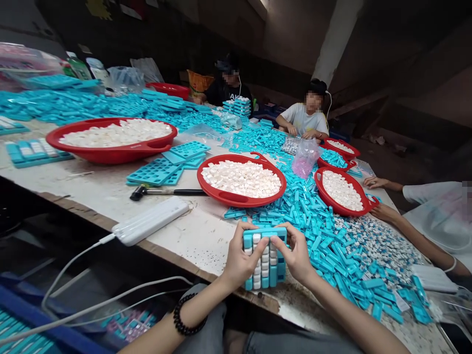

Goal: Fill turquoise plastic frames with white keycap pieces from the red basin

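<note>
Between my two hands a blue plastic tray of keys (264, 265) is held tilted up at the table's front edge. White and blue key pieces fill most of its columns; the column at its right shows open blue slots. My left hand (239, 255) grips the tray's left side, its thumb pressing on the white pieces. On the right side my right hand (297, 250) wraps the edge, its thumb also on the pieces near the top. Just behind the tray stands a red basin (241, 200) heaped with small white pieces.
Loose blue pieces (332, 255) cover the table's right half. Another red basin (110, 156) of white pieces stands at the left, near stacked blue trays (155, 171). A hammer (169, 191) and a white power strip (151, 221) lie in front. Several people sit around the table.
</note>
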`<state>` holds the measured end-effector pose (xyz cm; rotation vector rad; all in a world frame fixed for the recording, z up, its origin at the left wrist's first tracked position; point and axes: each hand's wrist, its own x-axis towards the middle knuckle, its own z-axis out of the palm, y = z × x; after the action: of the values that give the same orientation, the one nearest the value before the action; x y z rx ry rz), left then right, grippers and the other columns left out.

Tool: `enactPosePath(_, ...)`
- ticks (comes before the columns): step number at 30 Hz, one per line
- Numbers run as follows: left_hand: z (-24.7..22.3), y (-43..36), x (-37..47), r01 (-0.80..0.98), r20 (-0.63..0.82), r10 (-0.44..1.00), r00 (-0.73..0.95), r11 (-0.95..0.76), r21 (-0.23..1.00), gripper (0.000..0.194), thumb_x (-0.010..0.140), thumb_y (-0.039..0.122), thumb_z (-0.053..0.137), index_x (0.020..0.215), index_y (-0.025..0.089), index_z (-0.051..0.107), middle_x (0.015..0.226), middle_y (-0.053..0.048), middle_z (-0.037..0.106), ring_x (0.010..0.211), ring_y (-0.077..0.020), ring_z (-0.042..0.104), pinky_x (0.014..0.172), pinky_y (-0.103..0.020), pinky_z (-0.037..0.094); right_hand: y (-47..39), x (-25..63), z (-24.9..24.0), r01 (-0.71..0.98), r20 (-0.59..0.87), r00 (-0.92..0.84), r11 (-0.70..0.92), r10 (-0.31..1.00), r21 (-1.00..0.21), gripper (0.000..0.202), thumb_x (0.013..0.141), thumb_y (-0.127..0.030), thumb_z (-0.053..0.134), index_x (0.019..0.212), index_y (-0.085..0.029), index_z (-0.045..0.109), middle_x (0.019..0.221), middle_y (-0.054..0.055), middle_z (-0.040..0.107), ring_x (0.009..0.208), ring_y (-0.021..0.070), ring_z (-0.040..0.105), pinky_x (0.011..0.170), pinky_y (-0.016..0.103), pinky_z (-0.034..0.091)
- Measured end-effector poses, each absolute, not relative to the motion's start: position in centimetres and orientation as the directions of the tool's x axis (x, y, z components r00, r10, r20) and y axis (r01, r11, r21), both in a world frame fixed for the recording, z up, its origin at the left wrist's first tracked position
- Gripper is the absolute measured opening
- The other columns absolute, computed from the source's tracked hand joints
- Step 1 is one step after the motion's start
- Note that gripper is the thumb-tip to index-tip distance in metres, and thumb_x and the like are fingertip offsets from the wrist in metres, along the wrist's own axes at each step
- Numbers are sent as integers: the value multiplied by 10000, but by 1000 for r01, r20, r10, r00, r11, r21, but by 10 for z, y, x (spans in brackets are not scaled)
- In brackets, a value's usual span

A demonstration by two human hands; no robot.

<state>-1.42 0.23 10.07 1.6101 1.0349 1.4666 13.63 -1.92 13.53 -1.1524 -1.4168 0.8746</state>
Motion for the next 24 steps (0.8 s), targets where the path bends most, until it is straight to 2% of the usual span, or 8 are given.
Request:
enactPosePath(7,98,5,-10,38,337,941,28,-338,940,228,880,410,628,967,244,497,865,23,525,768,-175,573,739,-288,461,-14,139,132,114,234,42,228,971,-967,300,832,-481,719,877,-195,640,758,-6,613,718,165,570,665,255,462)
enactPosePath(12,97,10,-10,-19,232,973,17,-232,973,221,887,421,619,982,247,520,971,6,578,898,-197,599,847,-315,470,-10,148,130,23,154,-83,156,985,-987,361,853,-541,685,985,-206,701,961,35,714,948,232,659,844,322,523)
enactPosePath(15,97,13,-12,7,189,981,40,-190,982,257,886,443,619,1007,244,510,980,-3,598,879,-204,614,826,-329,484,-8,149,123,-12,101,-89,100,991,-995,445,762,-497,794,1091,-217,690,1053,43,726,1022,262,675,911,372,534)
enactPosePath(19,99,14,-18,21,216,971,103,-219,975,259,883,445,607,1003,242,501,908,1,596,856,-215,614,792,-332,483,-7,145,116,53,80,-76,84,994,-995,459,695,-482,850,1023,-201,697,996,38,736,918,239,686,824,348,561)
enactPosePath(24,99,15,-21,-26,266,957,114,-265,964,233,878,425,608,978,237,514,894,7,572,801,-199,585,768,-318,462,-12,142,121,173,148,-70,158,987,-972,334,764,-454,796,930,-187,684,850,9,713,747,177,640,689,275,524)
